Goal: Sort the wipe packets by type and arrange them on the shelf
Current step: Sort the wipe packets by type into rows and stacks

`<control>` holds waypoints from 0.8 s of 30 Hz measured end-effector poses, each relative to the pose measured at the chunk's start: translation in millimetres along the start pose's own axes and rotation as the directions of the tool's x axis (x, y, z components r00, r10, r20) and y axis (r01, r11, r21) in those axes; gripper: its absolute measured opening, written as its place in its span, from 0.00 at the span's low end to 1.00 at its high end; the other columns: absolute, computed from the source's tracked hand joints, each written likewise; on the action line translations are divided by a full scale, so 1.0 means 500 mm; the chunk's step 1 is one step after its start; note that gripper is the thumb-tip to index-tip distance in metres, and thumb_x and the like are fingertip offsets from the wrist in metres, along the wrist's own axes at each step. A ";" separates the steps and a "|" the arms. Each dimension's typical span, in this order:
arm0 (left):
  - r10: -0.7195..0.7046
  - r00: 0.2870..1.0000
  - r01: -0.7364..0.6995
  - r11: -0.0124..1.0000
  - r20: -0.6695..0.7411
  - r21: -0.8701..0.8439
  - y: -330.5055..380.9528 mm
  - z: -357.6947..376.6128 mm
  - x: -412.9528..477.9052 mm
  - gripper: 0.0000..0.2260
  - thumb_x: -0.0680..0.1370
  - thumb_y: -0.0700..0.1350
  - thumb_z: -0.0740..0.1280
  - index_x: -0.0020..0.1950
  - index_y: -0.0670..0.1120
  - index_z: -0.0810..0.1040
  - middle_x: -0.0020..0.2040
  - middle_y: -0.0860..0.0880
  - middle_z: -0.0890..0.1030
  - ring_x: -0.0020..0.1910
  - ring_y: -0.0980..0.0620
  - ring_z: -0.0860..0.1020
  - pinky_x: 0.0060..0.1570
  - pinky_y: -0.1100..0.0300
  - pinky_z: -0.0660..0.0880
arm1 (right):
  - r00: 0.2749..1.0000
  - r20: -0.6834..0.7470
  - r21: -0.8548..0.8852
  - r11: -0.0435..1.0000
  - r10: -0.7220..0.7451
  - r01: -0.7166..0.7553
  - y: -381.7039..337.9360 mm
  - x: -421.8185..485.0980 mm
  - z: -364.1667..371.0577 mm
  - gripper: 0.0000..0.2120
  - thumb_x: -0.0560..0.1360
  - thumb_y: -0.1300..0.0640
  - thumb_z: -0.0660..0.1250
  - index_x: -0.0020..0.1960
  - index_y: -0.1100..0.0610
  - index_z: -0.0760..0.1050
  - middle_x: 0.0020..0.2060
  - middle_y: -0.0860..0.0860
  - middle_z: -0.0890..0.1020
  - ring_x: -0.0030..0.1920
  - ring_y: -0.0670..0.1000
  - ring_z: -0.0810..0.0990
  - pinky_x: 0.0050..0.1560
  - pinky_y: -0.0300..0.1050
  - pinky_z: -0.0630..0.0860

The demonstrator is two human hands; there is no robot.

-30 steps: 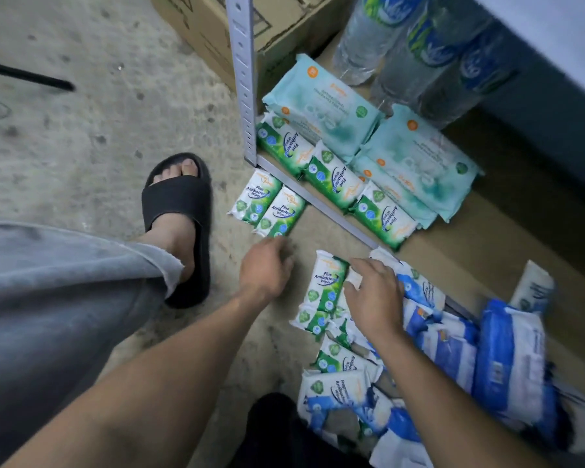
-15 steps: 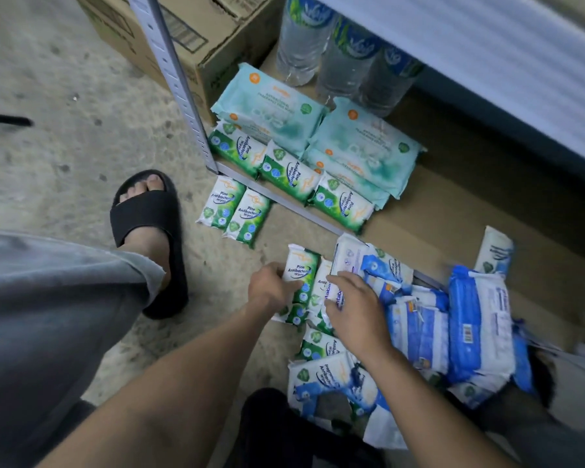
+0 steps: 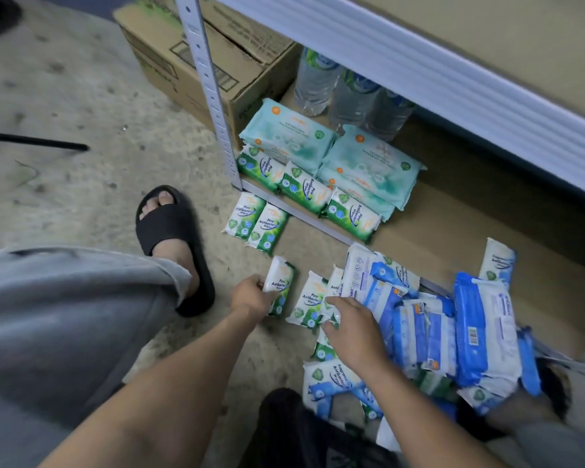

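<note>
One green pine packet (image 3: 279,284) sat gripped in my left hand (image 3: 252,297), just above the floor beside the pile. My right hand (image 3: 353,327) lay spread, fingers loose, on the blue packets (image 3: 419,319), grasping nothing.

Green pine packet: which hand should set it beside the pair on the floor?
Left. The left hand already grips the green pine packet, just below the floor pair. The right hand rests on the mixed pile, farther away.
</note>
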State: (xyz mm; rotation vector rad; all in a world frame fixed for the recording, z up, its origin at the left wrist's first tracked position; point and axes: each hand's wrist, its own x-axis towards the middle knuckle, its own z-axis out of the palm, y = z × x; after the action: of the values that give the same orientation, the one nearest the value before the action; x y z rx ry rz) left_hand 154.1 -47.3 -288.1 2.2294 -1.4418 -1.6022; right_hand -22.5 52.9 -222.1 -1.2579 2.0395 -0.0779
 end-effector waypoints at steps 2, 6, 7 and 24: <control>-0.014 1.000 0.013 0.999 -0.017 -0.041 -0.017 -0.015 -0.003 0.06 0.73 0.44 0.76 0.46 0.47 0.81 0.42 0.48 0.84 0.42 0.47 0.81 0.45 0.55 0.77 | 1.000 -0.004 -0.059 0.998 -0.003 0.003 -0.012 -0.006 0.012 0.23 0.78 0.57 0.65 0.73 0.51 0.72 0.68 0.48 0.75 0.68 0.52 0.72 0.68 0.48 0.70; -0.065 0.996 0.063 0.997 -0.057 -0.038 -0.053 -0.035 -0.008 0.06 0.74 0.44 0.74 0.50 0.49 0.82 0.45 0.48 0.84 0.46 0.48 0.81 0.49 0.58 0.78 | 0.999 0.024 -0.163 0.985 -0.048 0.051 -0.038 -0.001 0.041 0.23 0.79 0.58 0.62 0.74 0.51 0.70 0.70 0.47 0.73 0.68 0.51 0.71 0.67 0.48 0.71; -0.068 0.996 0.066 0.997 -0.062 -0.041 -0.061 -0.038 -0.008 0.07 0.74 0.44 0.73 0.51 0.50 0.82 0.45 0.48 0.84 0.47 0.47 0.82 0.51 0.57 0.78 | 0.998 0.045 -0.158 0.986 -0.051 0.057 -0.044 0.004 0.050 0.24 0.79 0.59 0.62 0.75 0.52 0.69 0.71 0.48 0.72 0.69 0.51 0.71 0.68 0.47 0.71; -0.025 0.993 0.021 0.999 -0.116 -0.031 -0.104 -0.046 0.027 0.08 0.76 0.44 0.70 0.54 0.48 0.83 0.46 0.52 0.85 0.47 0.51 0.81 0.51 0.60 0.77 | 0.952 0.303 -0.242 0.970 0.040 0.036 -0.095 0.072 0.156 0.34 0.78 0.55 0.62 0.81 0.57 0.53 0.81 0.48 0.50 0.80 0.60 0.47 0.75 0.54 0.60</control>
State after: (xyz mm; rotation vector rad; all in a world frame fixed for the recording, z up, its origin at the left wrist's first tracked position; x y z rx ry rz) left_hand 205.5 -37.5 -313.7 2.2890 -1.3593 -1.4620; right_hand 51.3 23.4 -279.7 -1.3233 1.8181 0.3609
